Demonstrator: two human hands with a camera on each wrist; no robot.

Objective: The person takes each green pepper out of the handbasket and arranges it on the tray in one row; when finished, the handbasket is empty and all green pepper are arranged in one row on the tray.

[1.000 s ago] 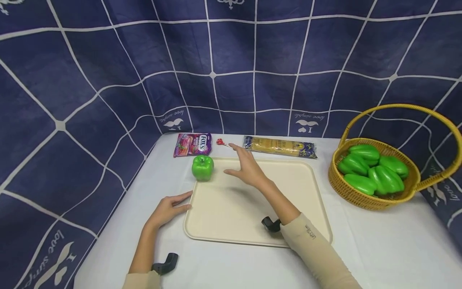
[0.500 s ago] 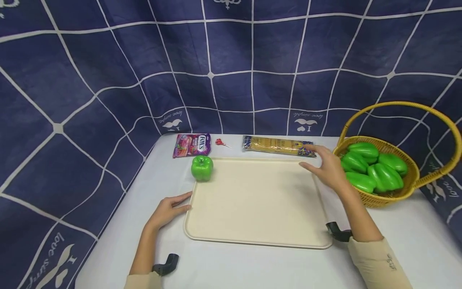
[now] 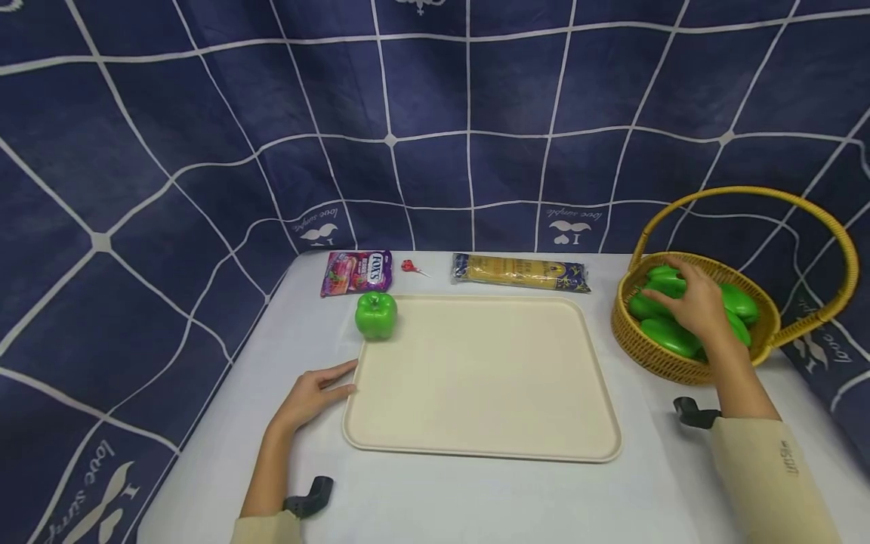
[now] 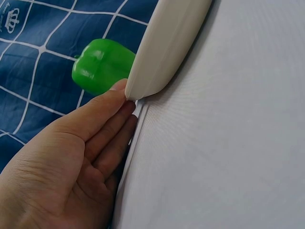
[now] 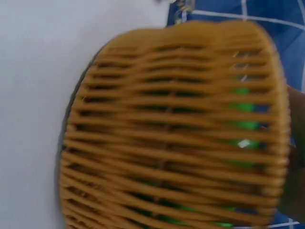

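My left hand (image 3: 309,397) lies beside the left edge of a cream tray (image 3: 479,378), its thumb and index fingertips touching the edge. In the left wrist view, fairly straight fingers reach the tray rim (image 4: 155,52). One green bell pepper (image 3: 376,315) stands at the tray's far left corner. My right hand (image 3: 703,302) is over a wicker basket (image 3: 655,364), thumb and fingers spread above several green bell peppers (image 3: 669,338). In the right wrist view, the basket wall (image 5: 167,129) hides most of that hand, which shows dark at the right edge.
Behind the tray lie a purple candy bag (image 3: 356,273), a red-headed lollipop (image 3: 409,266) and a long pack of spaghetti (image 3: 519,273). The basket's tall handle (image 3: 748,191) arches over its back and right side. A blue checked cloth (image 3: 435,151) hangs behind the white table.
My right hand has moved right from above the tray's far edge, past the spaghetti, to over the peppers in the basket. My left hand stays at the tray's edge.
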